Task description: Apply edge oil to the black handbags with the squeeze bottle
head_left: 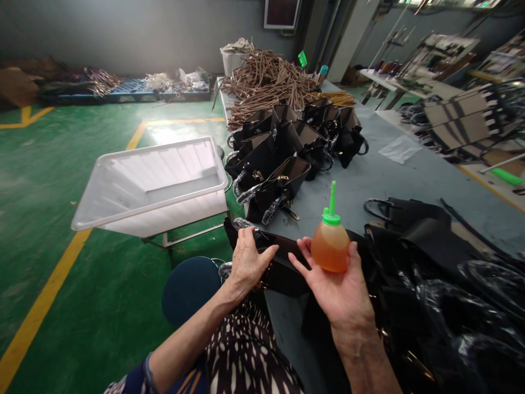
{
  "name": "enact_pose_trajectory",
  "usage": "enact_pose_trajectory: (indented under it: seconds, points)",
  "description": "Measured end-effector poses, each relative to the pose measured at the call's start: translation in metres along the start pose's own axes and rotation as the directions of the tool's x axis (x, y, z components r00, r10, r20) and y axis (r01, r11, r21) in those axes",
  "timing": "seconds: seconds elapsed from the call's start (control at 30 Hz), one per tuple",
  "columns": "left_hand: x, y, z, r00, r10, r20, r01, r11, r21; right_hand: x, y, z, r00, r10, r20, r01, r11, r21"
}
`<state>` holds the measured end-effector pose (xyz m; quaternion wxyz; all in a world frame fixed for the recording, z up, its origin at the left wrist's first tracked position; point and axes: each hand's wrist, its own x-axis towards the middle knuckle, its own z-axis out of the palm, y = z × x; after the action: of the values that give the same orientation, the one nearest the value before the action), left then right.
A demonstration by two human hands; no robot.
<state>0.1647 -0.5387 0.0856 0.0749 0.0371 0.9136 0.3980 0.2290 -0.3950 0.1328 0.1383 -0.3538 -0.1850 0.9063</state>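
Note:
On the palm of my right hand point(340, 290) rests a round squeeze bottle point(330, 249) of amber liquid, its green cap and thin spout pointing up. The fingers and thumb cradle it loosely from below and the sides. My left hand point(248, 262) lies against the top of a black handbag point(285, 273) at the table's near edge, thumb stretched apart from the other fingers. Part of that bag is hidden behind both hands. Its handle, wrapped in clear plastic, shows beside my left fingertips.
Several black handbags point(279, 142) stand ahead on the grey table point(369, 169), before a pile of brown straps point(266, 79). More black bags point(426, 241) lie at the right. To the left are a white tub point(151, 213) on a metal stand and a dark round stool point(191, 290).

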Motion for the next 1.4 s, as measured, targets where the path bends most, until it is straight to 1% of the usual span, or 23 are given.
enact_pose_trajectory:
  seconds: [0.07, 0.17, 0.27, 0.37, 0.57, 0.63, 0.73, 0.83, 0.93, 1.0, 1.07, 1.13, 1.2, 1.3, 1.4]
  points:
    - [0.005, 0.0, 0.002, 1.0, -0.022, -0.003, 0.022, 0.996, 0.085, -0.001, 0.001, 0.0, 1.0, -0.001, -0.004, 0.001, 1.0, 0.0]
    - [0.014, 0.001, 0.0, 0.999, -0.035, 0.021, 0.031, 0.984, 0.178, -0.002, 0.002, 0.0, 1.0, 0.006, -0.019, -0.006, 1.0, -0.002]
    - [0.019, 0.0, -0.004, 0.999, -0.013, 0.031, 0.007, 0.983, 0.185, -0.003, 0.001, 0.0, 1.0, 0.008, -0.026, -0.009, 1.0, -0.013]
    - [0.019, 0.0, -0.003, 1.0, 0.017, 0.006, -0.017, 0.993, 0.118, -0.003, 0.0, 0.001, 1.0, 0.008, -0.029, -0.009, 1.0, -0.027]
    - [0.01, 0.0, 0.005, 0.999, 0.029, -0.033, -0.029, 1.0, 0.002, -0.003, -0.003, -0.004, 0.999, 0.007, -0.046, -0.008, 1.0, -0.023]
    - [0.007, -0.001, 0.006, 1.0, 0.002, -0.021, -0.004, 0.998, -0.07, -0.002, -0.005, -0.006, 0.999, 0.014, -0.051, -0.015, 1.0, -0.015]
    - [0.004, -0.005, 0.006, 0.999, -0.038, 0.018, 0.042, 0.97, -0.24, -0.002, -0.006, -0.006, 0.998, 0.018, -0.059, -0.019, 1.0, -0.012]
    - [0.004, -0.013, 0.005, 0.999, -0.004, 0.034, 0.017, 0.92, -0.391, -0.002, -0.005, -0.004, 0.998, 0.025, -0.059, -0.026, 1.0, -0.01]
    - [0.005, -0.019, 0.001, 0.997, 0.034, 0.071, 0.002, 0.89, -0.456, -0.004, -0.005, -0.002, 0.998, 0.03, -0.06, -0.03, 1.0, -0.004]
    - [0.006, -0.021, -0.006, 0.993, 0.053, 0.109, 0.003, 0.885, -0.465, -0.007, -0.006, -0.004, 0.997, 0.037, -0.071, -0.036, 0.999, 0.008]
    - [0.007, -0.021, -0.018, 0.987, 0.081, 0.141, -0.008, 0.891, -0.454, -0.012, -0.009, -0.007, 0.992, 0.074, -0.098, -0.07, 0.997, 0.034]
    - [0.008, -0.019, -0.034, 0.978, 0.13, 0.163, -0.051, 0.907, -0.417, -0.019, -0.011, -0.011, 0.98, 0.157, -0.119, -0.148, 0.986, 0.079]
    - [0.011, -0.015, -0.053, 0.959, 0.198, 0.203, -0.116, 0.928, -0.354, -0.03, -0.011, -0.017, 0.956, 0.266, -0.124, -0.248, 0.959, 0.138]
    - [0.02, -0.004, -0.081, 0.9, 0.274, 0.339, -0.194, 0.948, -0.252, -0.045, -0.007, -0.024, 0.912, 0.393, -0.115, -0.362, 0.906, 0.218]
    - [0.037, 0.01, -0.099, 0.807, 0.302, 0.507, -0.262, 0.953, -0.151, -0.055, 0.003, -0.029, 0.883, 0.458, -0.104, -0.42, 0.869, 0.263]
